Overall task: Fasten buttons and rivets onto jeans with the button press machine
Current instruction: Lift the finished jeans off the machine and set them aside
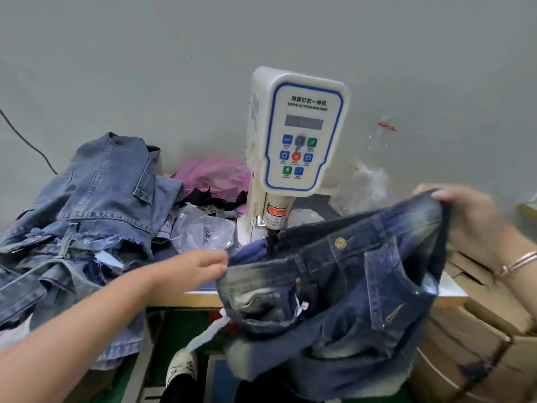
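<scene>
A white servo button press machine (293,141) stands at the back of the table, its dark punch (271,237) pointing down. Dark blue jeans (343,286) hang in front of it, waistband up, with a brass button (340,242) on the band. My left hand (203,266) pinches the waistband's left end just below and left of the punch. My right hand (462,216), blurred, grips the waistband's right end, raised higher. The jeans' legs hang off the table's front edge.
A pile of lighter jeans (96,216) covers the table's left side. Clear plastic bags (203,228) and a pink bag (215,175) lie behind my left hand. Cardboard boxes (479,344) are stacked at the right. A shoe (181,367) shows below the table.
</scene>
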{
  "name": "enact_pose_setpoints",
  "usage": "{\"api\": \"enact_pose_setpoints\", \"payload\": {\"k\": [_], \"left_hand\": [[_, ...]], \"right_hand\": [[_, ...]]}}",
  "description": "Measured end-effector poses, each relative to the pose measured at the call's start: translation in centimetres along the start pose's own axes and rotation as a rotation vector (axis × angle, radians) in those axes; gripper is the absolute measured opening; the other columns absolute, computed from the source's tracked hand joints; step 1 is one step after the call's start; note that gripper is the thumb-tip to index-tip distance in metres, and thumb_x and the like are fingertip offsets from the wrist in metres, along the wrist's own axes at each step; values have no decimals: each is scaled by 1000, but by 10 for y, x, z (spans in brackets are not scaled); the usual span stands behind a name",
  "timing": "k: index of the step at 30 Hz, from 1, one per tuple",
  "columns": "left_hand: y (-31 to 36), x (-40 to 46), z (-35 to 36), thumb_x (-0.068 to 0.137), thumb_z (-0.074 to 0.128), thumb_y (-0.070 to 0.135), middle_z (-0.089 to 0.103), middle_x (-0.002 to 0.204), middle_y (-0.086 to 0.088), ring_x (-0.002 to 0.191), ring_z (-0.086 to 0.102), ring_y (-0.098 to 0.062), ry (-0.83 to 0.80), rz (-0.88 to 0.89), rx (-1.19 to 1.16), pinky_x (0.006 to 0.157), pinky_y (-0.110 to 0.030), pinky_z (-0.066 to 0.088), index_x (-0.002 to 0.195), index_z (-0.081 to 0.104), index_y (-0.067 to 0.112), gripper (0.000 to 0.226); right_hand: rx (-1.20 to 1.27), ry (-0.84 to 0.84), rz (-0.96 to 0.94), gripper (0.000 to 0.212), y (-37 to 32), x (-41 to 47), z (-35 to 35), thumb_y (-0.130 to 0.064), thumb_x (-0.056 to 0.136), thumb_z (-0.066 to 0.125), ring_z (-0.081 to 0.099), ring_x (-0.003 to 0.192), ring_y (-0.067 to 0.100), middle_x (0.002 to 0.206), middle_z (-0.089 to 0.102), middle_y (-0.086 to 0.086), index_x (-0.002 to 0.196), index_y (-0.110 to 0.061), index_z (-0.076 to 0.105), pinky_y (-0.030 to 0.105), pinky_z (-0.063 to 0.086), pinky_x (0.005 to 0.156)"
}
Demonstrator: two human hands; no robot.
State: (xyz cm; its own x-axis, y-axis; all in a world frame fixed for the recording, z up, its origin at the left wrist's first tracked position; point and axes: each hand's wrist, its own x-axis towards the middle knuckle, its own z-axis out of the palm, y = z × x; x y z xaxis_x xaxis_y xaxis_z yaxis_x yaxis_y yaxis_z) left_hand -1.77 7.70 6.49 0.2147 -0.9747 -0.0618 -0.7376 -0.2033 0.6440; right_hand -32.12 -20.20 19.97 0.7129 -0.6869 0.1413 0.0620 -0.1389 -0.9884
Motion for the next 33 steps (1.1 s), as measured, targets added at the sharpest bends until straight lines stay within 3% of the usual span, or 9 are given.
{"api": "enact_pose_setpoints", "payload": {"k": [3, 6, 12, 15, 18, 22, 25, 30, 33], "left_hand": [[-4, 1, 36, 93, 59, 38, 41, 62, 12, 57, 36, -1, 10, -7, 42, 57, -18, 32, 70, 39, 22, 34], [0, -4, 23, 81, 75, 29, 37, 56, 13, 54, 31, -2, 168, -6, -84, 54, -22, 26, 63, 34, 22, 46], [26, -41, -42, 81, 66, 11, 37, 57, -7, 49, 34, -13, 446, 16, -743, 44, -23, 26, 55, 35, 23, 42], [55, -44, -66, 81, 67, 21, 43, 51, 3, 38, 42, -9, 688, -75, -963, 38, -14, 33, 56, 43, 22, 35], [86, -49, -87, 88, 64, 24, 60, 60, 1, 45, 57, -10, 790, -98, -1031, 43, -17, 45, 72, 55, 20, 19], [134, -44, -86, 85, 67, 35, 65, 68, 0, 58, 63, -13, 680, 82, -1006, 56, -24, 53, 81, 60, 15, 22], [164, -39, -77, 65, 79, 56, 71, 85, 1, 75, 69, -13, 486, 154, -863, 67, -25, 56, 100, 59, 13, 58], [151, -52, -86, 64, 71, 11, 55, 77, 1, 74, 53, -12, 600, 152, -556, 67, -24, 46, 88, 49, 19, 33], [141, -67, -93, 60, 54, -1, 46, 79, -4, 75, 43, -16, 618, 234, -598, 62, -26, 38, 78, 46, 20, 29]], "right_hand": [[-365, 3, 238, 14, 40, -1, -14, -12, 93, 50, 55, 87, 28, 91, 63, 14, 98, -3, 60, 38, 42, 71], [-534, -34, 344, 23, 46, -6, -23, -22, 93, 56, 66, 98, 25, 105, 72, 6, 111, -12, 65, 45, 49, 93], [-831, 99, 61, 25, 4, -19, -6, -32, 94, 55, 67, 85, 29, 83, 74, 3, 83, -18, 73, 36, 49, 77], [-438, 183, -16, 20, -14, -23, 32, -19, 93, 57, 61, 73, 30, 83, 69, 13, 79, -14, 70, 30, 45, 64], [123, 87, 65, 16, -33, -32, 73, -9, 93, 51, 60, 64, 21, 89, 63, 8, 98, -15, 64, 20, 49, 55], [315, -98, -46, 18, -54, -46, 139, -4, 94, 47, 61, 49, 9, 66, 64, -1, 92, -16, 60, 15, 48, 45], [169, -260, -114, 20, -67, -45, 186, -2, 96, 43, 67, 58, 16, 71, 67, 5, 87, -12, 59, 25, 58, 61], [-169, -459, -321, 35, -79, -31, 206, -7, 85, 42, 64, 81, 15, 82, 68, 3, 118, -16, 51, 28, 47, 84], [-606, -391, -707, 55, -76, -20, 202, -15, 85, 56, 52, 105, 15, 109, 57, 0, 136, -24, 37, 30, 40, 97]]}}
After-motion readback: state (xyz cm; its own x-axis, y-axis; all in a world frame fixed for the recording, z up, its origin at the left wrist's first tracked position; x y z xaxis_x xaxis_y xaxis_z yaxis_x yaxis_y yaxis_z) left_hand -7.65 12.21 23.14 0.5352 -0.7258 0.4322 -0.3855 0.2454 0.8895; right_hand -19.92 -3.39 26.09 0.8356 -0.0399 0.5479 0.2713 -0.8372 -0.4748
